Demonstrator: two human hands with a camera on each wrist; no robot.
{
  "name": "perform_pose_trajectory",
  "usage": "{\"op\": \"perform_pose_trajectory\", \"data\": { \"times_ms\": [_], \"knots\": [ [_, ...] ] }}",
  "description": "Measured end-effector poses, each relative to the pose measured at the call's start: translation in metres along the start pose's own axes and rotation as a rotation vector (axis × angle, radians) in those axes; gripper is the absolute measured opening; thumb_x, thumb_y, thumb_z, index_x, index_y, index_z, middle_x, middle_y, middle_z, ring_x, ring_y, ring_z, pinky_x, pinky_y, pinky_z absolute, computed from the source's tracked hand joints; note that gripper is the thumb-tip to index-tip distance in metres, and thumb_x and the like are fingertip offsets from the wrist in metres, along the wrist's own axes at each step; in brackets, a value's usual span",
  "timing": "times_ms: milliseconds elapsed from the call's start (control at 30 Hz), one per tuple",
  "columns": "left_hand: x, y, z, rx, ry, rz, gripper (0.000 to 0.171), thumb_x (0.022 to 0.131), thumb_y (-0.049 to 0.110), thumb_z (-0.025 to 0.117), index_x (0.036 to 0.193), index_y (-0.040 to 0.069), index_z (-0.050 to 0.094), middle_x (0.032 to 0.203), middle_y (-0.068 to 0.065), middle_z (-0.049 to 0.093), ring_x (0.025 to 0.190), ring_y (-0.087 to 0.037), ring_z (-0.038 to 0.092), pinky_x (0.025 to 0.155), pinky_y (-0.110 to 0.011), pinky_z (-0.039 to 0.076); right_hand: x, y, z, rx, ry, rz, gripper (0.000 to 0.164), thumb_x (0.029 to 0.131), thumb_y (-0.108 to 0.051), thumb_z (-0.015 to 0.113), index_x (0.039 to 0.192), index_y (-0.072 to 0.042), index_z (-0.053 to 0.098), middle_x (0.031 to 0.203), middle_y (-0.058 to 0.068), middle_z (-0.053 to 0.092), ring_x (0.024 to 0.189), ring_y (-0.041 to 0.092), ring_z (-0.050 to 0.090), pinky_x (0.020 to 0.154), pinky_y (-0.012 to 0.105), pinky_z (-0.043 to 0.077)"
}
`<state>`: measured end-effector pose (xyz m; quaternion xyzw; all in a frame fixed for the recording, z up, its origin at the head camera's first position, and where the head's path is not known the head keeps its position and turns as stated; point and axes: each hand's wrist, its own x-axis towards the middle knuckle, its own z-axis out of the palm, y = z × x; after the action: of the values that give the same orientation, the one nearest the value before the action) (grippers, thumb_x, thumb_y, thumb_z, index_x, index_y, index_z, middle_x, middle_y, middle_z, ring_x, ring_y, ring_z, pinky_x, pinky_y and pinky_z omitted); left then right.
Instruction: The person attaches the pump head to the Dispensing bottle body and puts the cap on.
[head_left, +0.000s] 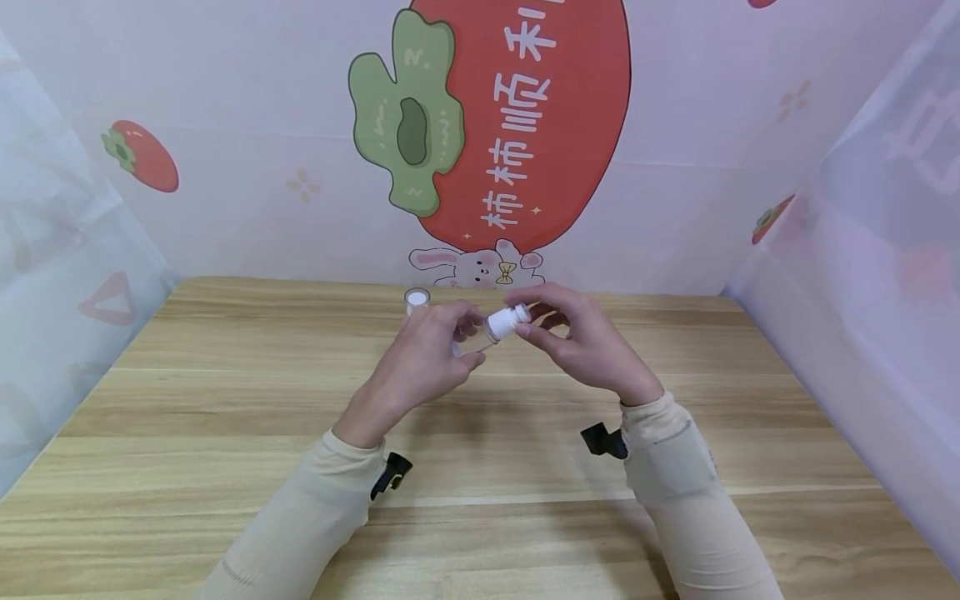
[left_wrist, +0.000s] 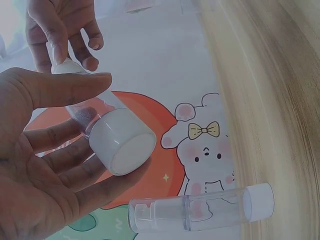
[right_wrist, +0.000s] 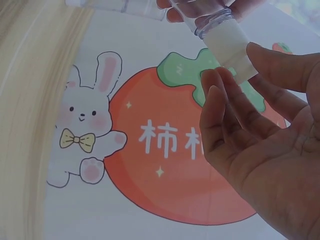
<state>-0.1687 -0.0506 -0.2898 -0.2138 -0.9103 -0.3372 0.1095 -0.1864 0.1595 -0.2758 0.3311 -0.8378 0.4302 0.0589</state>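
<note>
Bottle (head_left: 504, 322) is slanting, left hand (head_left: 431, 350) gripping its body, right hand (head_left: 577, 342) pinching its top; table (head_left: 487, 467) spreading below both, back edge (head_left: 645, 296) running beyond, wall lettering (head_left: 510, 160) reading 柿柿顺利.

Reads as a small staged tabletop booth; type of room around it can't be told. Flat pale wood-grain tabletop (head_left: 480, 533) is walled by a white far sheet (head_left: 247, 225) printed with a big red cartoon persimmon (head_left: 577, 108) and white rabbit (head_left: 480, 268), plus pale printed left sheet (head_left: 45, 250) and right sheet (head_left: 862, 250). Black plastic-looking wrist mounts (head_left: 392, 475) suggest a recording setup.
</note>
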Motion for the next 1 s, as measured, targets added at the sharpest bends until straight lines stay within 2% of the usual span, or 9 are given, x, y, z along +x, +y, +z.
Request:
{"op": "perform_pose_trajectory", "data": {
  "times_ms": [233,400,633,700,867,1000],
  "knots": [
    [0.0,0.0,0.0,0.014,-0.002,0.007,0.037,0.071,0.012,0.081,0.105,0.008,0.066,0.09,-0.002,0.067,0.081,-0.016,0.062,0.073,-0.032,0.05,-0.001,0.002,0.0,-0.015,-0.002,-0.025,0.027,0.086,-0.007,0.067,0.113,-0.012,0.064,0.103,-0.003,0.062,0.085,0.015,0.06,0.076,0.035,0.051],
    [0.0,0.0,0.0,0.025,0.004,0.013,0.038,0.071,0.012,0.081,0.105,0.008,0.066,0.092,-0.005,0.068,0.083,-0.021,0.063,0.074,-0.033,0.05,0.0,-0.001,0.001,-0.021,0.005,-0.007,0.027,0.086,-0.007,0.067,0.112,-0.009,0.064,0.1,0.0,0.063,0.083,0.017,0.059,0.074,0.037,0.05],
    [-0.001,0.002,0.001,0.055,0.019,0.012,0.039,0.07,0.013,0.082,0.106,0.009,0.066,0.092,-0.004,0.068,0.083,-0.019,0.062,0.073,-0.034,0.05,-0.002,-0.031,0.001,-0.049,0.002,0.071,0.021,0.088,-0.004,0.062,0.108,0.001,0.062,0.093,0.01,0.062,0.082,0.024,0.057,0.072,0.04,0.048],
    [-0.001,0.002,0.001,0.065,0.023,0.014,0.039,0.07,0.014,0.082,0.106,0.009,0.067,0.092,-0.004,0.068,0.083,-0.018,0.062,0.073,-0.034,0.05,-0.001,-0.027,0.001,-0.066,0.002,0.078,0.018,0.09,-0.011,0.062,0.106,-0.002,0.063,0.091,0.007,0.062,0.081,0.021,0.056,0.071,0.039,0.048],
    [-0.002,0.003,0.001,0.093,0.038,0.023,0.04,0.069,0.015,0.083,0.106,0.011,0.067,0.09,-0.001,0.067,0.081,-0.017,0.061,0.071,-0.033,0.049,0.001,0.0,0.005,-0.114,0.017,0.083,0.019,0.091,-0.031,0.061,0.101,-0.015,0.064,0.085,-0.003,0.06,0.075,0.015,0.054,0.068,0.035,0.048],
    [-0.002,0.004,0.001,0.11,0.05,0.034,0.04,0.069,0.014,0.083,0.105,0.011,0.067,0.089,-0.001,0.068,0.08,-0.016,0.06,0.07,-0.033,0.048,0.001,0.0,0.006,-0.148,0.022,0.118,0.022,0.091,-0.038,0.059,0.098,-0.018,0.063,0.083,-0.002,0.059,0.072,0.016,0.053,0.063,0.033,0.047]
  ]
}}
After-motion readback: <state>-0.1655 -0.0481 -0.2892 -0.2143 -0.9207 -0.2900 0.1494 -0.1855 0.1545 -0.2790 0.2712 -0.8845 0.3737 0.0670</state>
